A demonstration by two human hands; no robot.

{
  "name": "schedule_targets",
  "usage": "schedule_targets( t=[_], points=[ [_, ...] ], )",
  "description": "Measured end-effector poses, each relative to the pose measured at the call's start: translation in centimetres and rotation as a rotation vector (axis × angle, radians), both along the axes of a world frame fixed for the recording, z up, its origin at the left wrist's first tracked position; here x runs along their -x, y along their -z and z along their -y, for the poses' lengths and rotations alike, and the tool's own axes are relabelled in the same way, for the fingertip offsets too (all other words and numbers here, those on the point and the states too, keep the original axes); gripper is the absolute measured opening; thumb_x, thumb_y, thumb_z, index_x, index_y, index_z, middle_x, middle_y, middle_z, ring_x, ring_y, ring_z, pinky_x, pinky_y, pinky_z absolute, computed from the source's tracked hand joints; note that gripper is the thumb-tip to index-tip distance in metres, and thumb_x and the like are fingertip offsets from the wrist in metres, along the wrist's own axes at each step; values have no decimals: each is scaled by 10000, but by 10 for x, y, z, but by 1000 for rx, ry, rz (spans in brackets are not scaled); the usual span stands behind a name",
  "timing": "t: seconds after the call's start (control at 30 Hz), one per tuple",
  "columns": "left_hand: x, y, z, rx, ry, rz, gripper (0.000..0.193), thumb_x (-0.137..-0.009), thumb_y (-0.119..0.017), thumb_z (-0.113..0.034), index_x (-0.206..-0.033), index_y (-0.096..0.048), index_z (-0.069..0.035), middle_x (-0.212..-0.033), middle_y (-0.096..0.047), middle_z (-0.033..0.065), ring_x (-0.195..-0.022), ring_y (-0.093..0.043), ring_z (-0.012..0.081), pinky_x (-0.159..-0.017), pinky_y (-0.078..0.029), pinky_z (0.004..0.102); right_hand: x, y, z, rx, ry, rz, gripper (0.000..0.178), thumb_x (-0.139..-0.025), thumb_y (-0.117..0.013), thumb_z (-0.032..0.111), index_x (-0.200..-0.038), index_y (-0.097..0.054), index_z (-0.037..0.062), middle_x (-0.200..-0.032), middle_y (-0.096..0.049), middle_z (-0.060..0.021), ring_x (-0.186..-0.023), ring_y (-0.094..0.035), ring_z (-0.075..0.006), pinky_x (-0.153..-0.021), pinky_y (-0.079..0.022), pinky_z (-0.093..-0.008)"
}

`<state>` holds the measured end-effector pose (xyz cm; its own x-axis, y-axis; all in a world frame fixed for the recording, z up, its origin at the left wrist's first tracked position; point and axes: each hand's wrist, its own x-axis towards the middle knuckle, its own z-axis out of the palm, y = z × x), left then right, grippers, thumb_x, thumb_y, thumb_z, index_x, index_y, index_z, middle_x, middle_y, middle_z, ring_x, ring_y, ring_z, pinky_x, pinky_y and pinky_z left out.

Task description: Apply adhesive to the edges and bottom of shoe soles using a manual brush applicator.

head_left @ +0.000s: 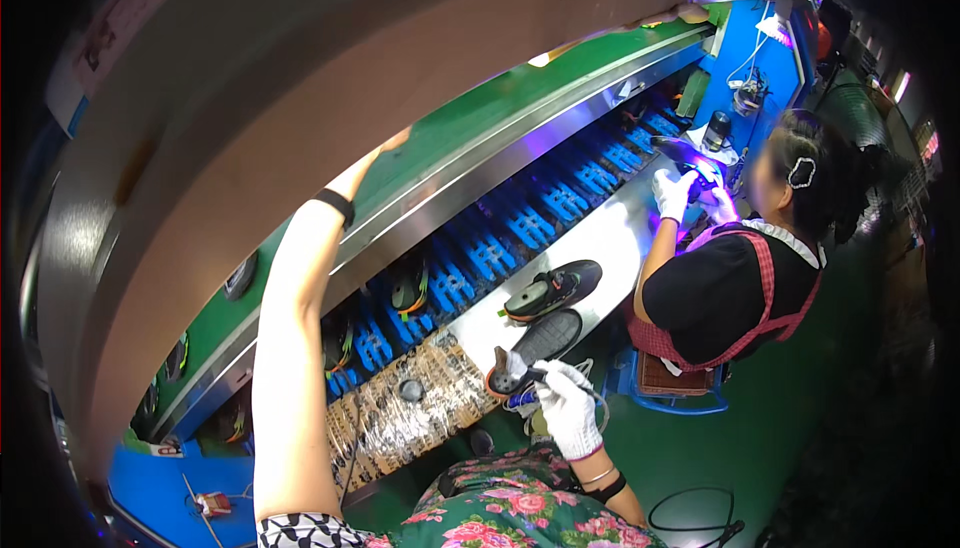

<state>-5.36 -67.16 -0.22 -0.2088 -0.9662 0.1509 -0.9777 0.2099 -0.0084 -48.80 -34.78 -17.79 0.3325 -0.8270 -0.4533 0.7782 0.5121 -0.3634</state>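
My left hand (394, 142) reaches forward over the green conveyor belt (440, 138). It is mostly hidden behind the brown overhead cover, so its fingers do not show. In a white glove, my right hand (568, 410) is closed around a dark, handle-like thing at the near edge of the bench. Beside its fingertips is a dark shoe part (506, 376) with an orange-brown edge and a pale patch. A dark grey shoe sole (548, 338) lies just beyond. Farther along the bench sits a black shoe (553, 290) with a green tab.
The curved brown cover (270, 78) overhangs the belt. Blue racks (490, 256) run below the belt, holding several shoes. A tape-covered board (400, 423) carries a small grey cup (411, 389). To the right, a seated co-worker (735, 288) in white gloves handles something under violet light.
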Motion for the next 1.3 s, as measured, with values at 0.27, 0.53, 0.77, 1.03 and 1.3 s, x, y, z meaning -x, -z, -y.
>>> schedule_targets(
  t=[0.27,0.53,0.77,1.03,1.3],
  points=[
    [3,45,72,-253,-395,159,641,-830,-609,-20,-1464,-541,-87,-1713,-148,71,-1431,-455,350,-1172,-407,427,11,3,-3,-19,30,-80,179,-906,-653,-37,-1065,-734,-21,-1020,-754,-151,-725,-675,-159,-632,-542,-270],
    [-37,21,3,-118,11,-5,456,-853,-571,36,-1308,-600,26,-1522,-394,113,-1329,-512,341,-1106,-418,388,-2,7,-3,20,-47,27,164,-915,-648,-49,-1049,-735,-12,-1054,-753,-139,-802,-686,-155,-713,-558,-254],
    [10,-23,-122,-245,-71,-250,502,-860,-585,-6,-1361,-593,21,-1584,-363,198,-1440,-403,385,-1202,-327,427,12,24,-3,66,-150,37,179,-913,-644,-27,-1073,-723,-29,-1067,-745,-134,-796,-678,-132,-713,-564,-235],
    [30,-16,-56,-85,-150,189,600,-847,-586,-67,-1445,-555,-37,-1707,-125,154,-1435,-421,409,-1182,-376,456,7,6,-42,105,-201,8,205,-916,-650,-17,-1105,-729,-8,-1029,-751,-88,-789,-674,-96,-701,-549,-204],
    [9,-19,-74,31,-13,44,444,-813,-545,27,-1236,-679,12,-1433,-488,177,-1296,-536,358,-1109,-424,387,7,1,-60,153,-167,-41,203,-943,-644,26,-1124,-729,-10,-996,-743,-57,-756,-628,-66,-679,-513,-197]
  ],
)
